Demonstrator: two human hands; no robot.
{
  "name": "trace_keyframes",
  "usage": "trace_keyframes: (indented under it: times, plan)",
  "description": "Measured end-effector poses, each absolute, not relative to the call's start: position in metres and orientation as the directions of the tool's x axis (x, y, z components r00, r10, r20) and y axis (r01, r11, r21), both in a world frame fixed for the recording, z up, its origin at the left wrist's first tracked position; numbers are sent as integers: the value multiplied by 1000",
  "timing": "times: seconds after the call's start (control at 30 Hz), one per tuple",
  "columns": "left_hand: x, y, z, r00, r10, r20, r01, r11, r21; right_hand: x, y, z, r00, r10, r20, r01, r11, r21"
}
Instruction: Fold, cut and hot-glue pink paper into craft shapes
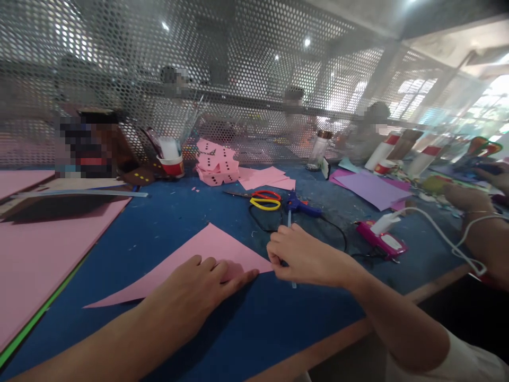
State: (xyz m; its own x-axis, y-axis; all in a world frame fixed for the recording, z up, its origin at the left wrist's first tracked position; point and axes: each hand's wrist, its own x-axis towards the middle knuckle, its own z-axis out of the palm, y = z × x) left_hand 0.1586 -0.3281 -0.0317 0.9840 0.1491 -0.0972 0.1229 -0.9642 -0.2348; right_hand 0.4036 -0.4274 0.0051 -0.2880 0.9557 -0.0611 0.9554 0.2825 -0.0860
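Note:
A sheet of pink paper (207,243), folded into a triangle, lies on the blue table in front of me. My left hand (209,284) rests on it, pressing near the lower edge; one finger stretches along the fold toward the right corner, while the others are bent. At that corner, my right hand (296,254) is closed, pinching the paper's tip between thumb and fingers. A translucent glue stick (294,285) shows partly beneath my right hand. Just beyond it are a blue glue gun (304,206) and scissors (265,200) with red and yellow handles.
Large pink sheets (51,260) lie at left. Dotted pink paper pieces (217,164) and a paper cup (172,165) stand by the perforated metal screen (246,63). Purple paper (371,188) and a magenta power strip (382,240) are at right, near another person's arm (483,233).

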Motion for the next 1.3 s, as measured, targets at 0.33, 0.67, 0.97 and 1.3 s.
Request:
trace_keyframes:
  times: [0.33, 0.67, 0.97, 1.3]
  plan:
    - [159, -328, -33, 980, 173, -97, 148, -964, -221, 410, -429, 6, -292, 954, -61, 956, 288, -62]
    - [156, -327, -39, 986, 154, -65, 134, -962, -240, 409, -428, 18, -272, 961, 52, 935, 276, -222]
    - [149, -325, -34, 990, 143, -14, 138, -973, -183, 381, -422, -7, -368, 927, 70, 863, 369, -345]
    - [101, -318, -40, 967, 210, 145, 185, -968, 167, 377, -422, -9, -461, 886, 57, 862, 462, -207]
